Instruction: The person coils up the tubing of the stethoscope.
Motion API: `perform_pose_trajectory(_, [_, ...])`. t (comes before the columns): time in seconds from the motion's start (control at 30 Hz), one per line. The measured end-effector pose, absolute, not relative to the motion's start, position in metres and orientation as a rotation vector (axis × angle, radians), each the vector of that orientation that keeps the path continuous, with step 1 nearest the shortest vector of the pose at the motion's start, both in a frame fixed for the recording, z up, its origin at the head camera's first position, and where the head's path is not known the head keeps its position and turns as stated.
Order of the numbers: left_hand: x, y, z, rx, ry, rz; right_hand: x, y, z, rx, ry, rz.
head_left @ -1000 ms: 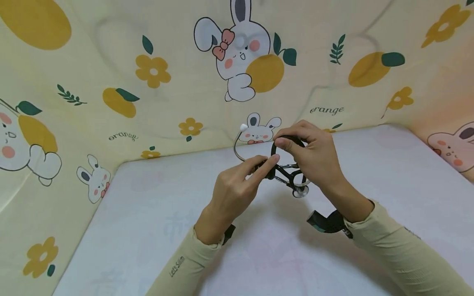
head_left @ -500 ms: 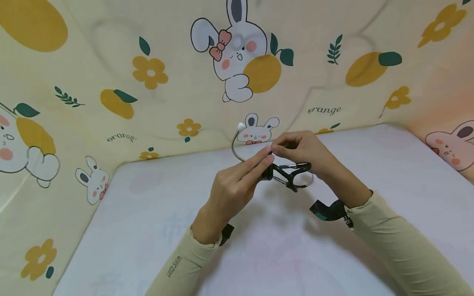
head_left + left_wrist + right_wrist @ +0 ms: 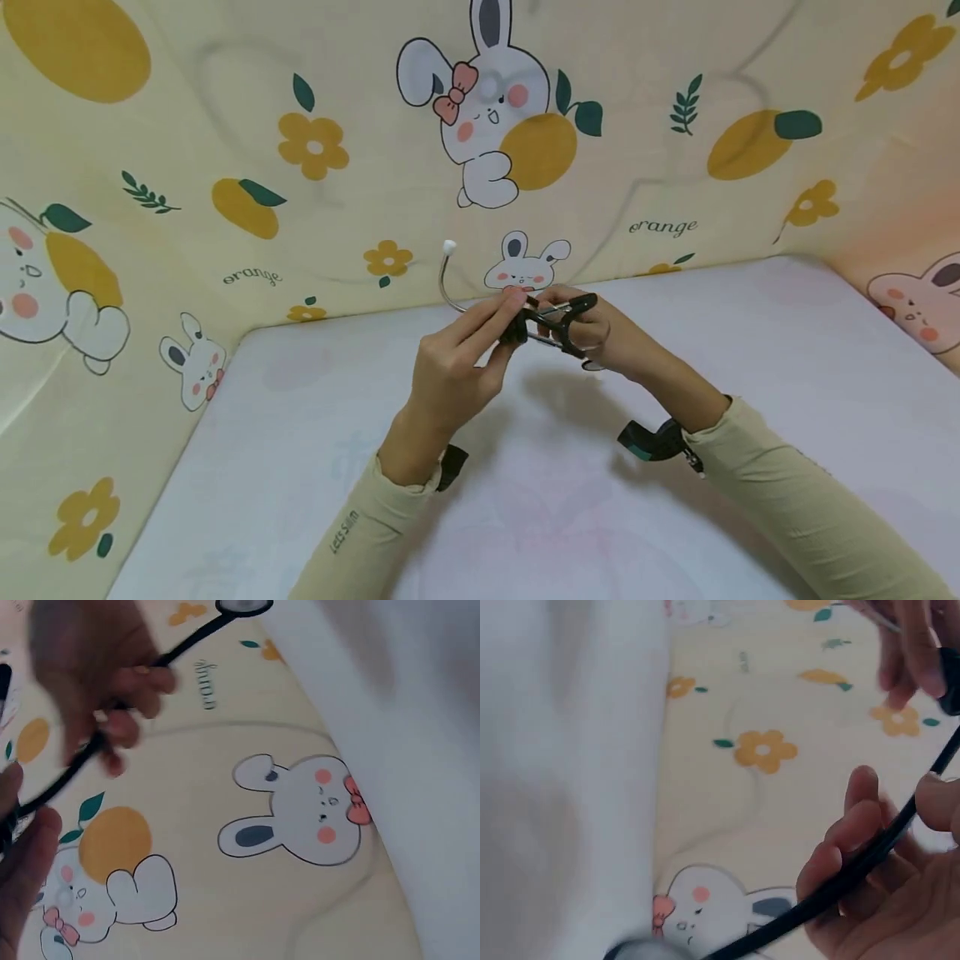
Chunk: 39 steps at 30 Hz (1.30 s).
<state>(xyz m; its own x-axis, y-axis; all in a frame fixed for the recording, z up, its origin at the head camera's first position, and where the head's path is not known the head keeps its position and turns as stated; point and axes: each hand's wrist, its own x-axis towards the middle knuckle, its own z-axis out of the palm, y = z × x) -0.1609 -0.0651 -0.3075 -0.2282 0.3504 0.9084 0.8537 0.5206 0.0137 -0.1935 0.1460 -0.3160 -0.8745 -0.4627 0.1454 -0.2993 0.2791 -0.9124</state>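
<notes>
A black stethoscope (image 3: 580, 303) is held up in the air between both hands. My left hand (image 3: 456, 367) grips its gathered part, with a metal ear tube and its white ear tip (image 3: 449, 247) sticking up at the left. Partly behind the gathered stethoscope, my right hand (image 3: 621, 340) holds the tube; in the right wrist view the black tube (image 3: 840, 883) runs across its curled fingers under the thumb. The round chest piece (image 3: 244, 606) hangs at the tube's end, beyond the right hand. Much of the gathered part is hidden by the left fingers.
Beneath the hands lies a white-covered table (image 3: 300, 467). Behind and beside it rises a cream cloth (image 3: 337, 217) printed with rabbits, oranges and flowers. A black wrist device (image 3: 651, 440) sits below the right wrist, another (image 3: 452, 467) at the left.
Both hands have moved left with the stethoscope. The right hand has left the loop at the top and gone behind the gathered part, lower along the tube.
</notes>
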Motion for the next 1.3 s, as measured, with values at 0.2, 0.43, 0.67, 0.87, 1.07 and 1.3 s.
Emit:
perform_pose_trajectory(0.2, [-0.164, -0.077, -0.301, -0.821, -1.816, -0.946, -0.196, 0.139, -0.326, -0.782, 2.522, -1.595])
perform_pose_trajectory(0.43, [-0.168, -0.088, -0.297, -0.698, -1.85, -1.01, -0.189, 0.134, -0.328, -0.824, 2.817, -1.422])
perform_pose_trajectory(0.67, [-0.172, -0.093, -0.298, -0.662, -1.885, -0.998, -0.18, 0.128, -0.326, -0.87, 2.891, -1.358])
perform_pose_trajectory(0.87, [-0.172, -0.096, -0.298, -0.624, -1.946, -0.926, -0.172, 0.123, -0.322, -0.911, 2.905, -1.249])
perform_pose_trajectory(1.07, [-0.174, -0.096, -0.3, -0.606, -1.99, -0.908, -0.165, 0.121, -0.32, -1.146, 2.875, -1.213])
perform_pose_trajectory(1.3, [-0.173, -0.094, -0.301, -0.582, -2.033, -0.927, -0.162, 0.12, -0.319, -1.33, 2.828, -1.208])
